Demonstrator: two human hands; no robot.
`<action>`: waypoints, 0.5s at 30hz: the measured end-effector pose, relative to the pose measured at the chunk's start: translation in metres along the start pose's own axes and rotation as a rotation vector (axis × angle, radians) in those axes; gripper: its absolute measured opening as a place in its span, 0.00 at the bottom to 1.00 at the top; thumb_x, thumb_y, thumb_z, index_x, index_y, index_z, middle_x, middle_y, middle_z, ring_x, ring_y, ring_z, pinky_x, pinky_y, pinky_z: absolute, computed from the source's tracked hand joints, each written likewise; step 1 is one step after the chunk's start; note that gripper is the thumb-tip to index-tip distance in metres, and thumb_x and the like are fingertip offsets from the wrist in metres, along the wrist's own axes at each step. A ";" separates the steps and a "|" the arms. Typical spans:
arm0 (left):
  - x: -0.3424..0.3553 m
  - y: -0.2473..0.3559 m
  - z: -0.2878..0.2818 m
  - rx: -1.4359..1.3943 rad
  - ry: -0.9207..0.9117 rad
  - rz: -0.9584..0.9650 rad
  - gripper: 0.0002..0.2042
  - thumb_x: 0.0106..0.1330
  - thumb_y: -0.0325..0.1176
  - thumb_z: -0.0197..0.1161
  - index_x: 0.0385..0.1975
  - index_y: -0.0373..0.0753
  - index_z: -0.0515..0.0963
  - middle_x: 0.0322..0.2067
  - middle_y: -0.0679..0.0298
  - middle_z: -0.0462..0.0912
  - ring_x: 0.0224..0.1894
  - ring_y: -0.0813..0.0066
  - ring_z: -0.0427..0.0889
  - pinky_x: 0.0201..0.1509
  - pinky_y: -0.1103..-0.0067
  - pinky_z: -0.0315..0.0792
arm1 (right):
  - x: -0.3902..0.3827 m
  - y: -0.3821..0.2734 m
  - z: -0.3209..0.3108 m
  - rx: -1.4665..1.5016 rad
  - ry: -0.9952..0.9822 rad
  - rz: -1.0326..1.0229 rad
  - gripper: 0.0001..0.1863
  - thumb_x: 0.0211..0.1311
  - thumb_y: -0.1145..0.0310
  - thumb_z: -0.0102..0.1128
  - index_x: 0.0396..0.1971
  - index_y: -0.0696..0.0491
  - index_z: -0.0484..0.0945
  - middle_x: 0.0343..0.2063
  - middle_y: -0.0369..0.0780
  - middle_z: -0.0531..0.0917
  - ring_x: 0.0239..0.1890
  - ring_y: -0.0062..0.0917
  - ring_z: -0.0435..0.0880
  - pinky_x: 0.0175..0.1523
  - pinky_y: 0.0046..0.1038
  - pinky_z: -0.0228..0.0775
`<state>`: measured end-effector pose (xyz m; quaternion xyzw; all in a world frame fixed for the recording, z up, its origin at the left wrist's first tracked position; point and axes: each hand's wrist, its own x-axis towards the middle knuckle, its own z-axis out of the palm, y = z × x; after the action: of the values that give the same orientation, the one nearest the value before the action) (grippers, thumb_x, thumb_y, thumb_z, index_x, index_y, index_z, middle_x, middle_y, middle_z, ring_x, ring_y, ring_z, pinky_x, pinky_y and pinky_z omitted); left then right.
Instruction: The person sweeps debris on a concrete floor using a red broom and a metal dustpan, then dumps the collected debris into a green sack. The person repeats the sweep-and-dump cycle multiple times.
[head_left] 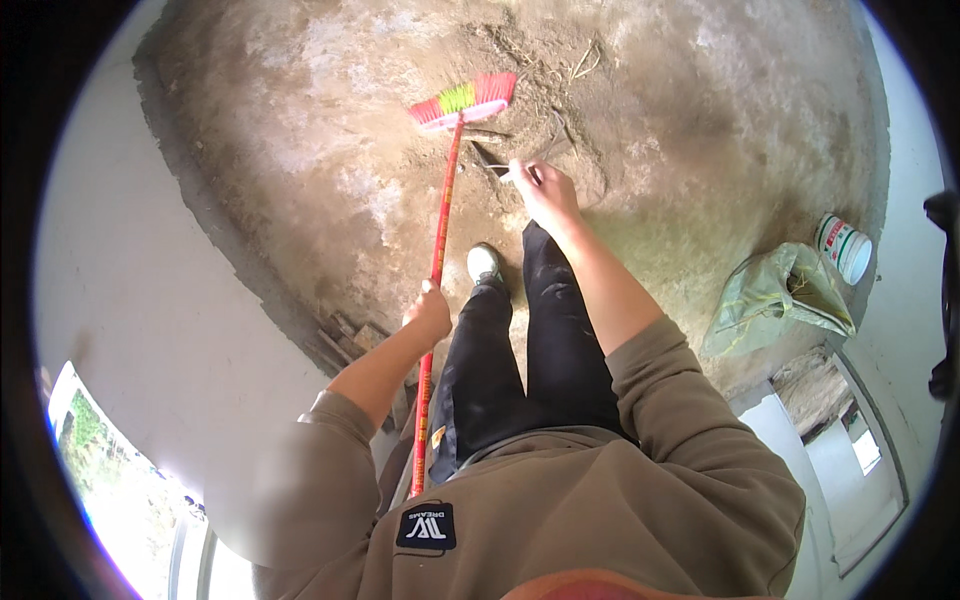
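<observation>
Broom (441,235) pointing forward, bristles (457,99) farthest — left hand (428,313) clasping it; right hand (546,193) gripping dark object (488,158)

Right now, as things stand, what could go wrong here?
The right hand is at a dark, pointed piece; if its edge is sharp, which I can't tell, it might cut bare skin. The broom, held only by the left hand, could swing. Its bristles might raise dust from the dirty floor.
</observation>
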<state>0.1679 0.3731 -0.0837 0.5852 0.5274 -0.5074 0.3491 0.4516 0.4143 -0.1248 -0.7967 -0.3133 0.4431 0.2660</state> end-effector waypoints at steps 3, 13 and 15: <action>-0.011 -0.015 0.005 -0.022 -0.005 0.062 0.34 0.62 0.30 0.62 0.64 0.28 0.53 0.43 0.41 0.83 0.48 0.45 0.85 0.49 0.61 0.81 | -0.001 -0.004 0.005 -0.116 0.045 0.081 0.28 0.70 0.46 0.49 0.31 0.59 0.82 0.26 0.53 0.85 0.32 0.45 0.86 0.40 0.42 0.77; -0.040 -0.111 0.043 -0.689 0.468 0.170 0.21 0.61 0.27 0.53 0.56 0.34 0.69 0.36 0.36 0.82 0.43 0.35 0.81 0.49 0.56 0.75 | 0.003 -0.012 0.005 -0.182 0.204 -0.195 0.22 0.71 0.61 0.46 0.21 0.58 0.81 0.18 0.50 0.82 0.21 0.42 0.83 0.29 0.41 0.74; -0.037 -0.125 0.065 -0.690 0.511 0.147 0.20 0.61 0.27 0.53 0.56 0.34 0.69 0.36 0.36 0.82 0.42 0.35 0.81 0.47 0.56 0.75 | -0.030 0.019 0.004 -0.224 0.276 -0.294 0.21 0.69 0.61 0.48 0.22 0.61 0.79 0.21 0.55 0.81 0.26 0.52 0.82 0.35 0.45 0.73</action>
<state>0.0341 0.3268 -0.0477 0.5772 0.6924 -0.1139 0.4177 0.4405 0.3798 -0.1239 -0.8201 -0.4338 0.2490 0.2780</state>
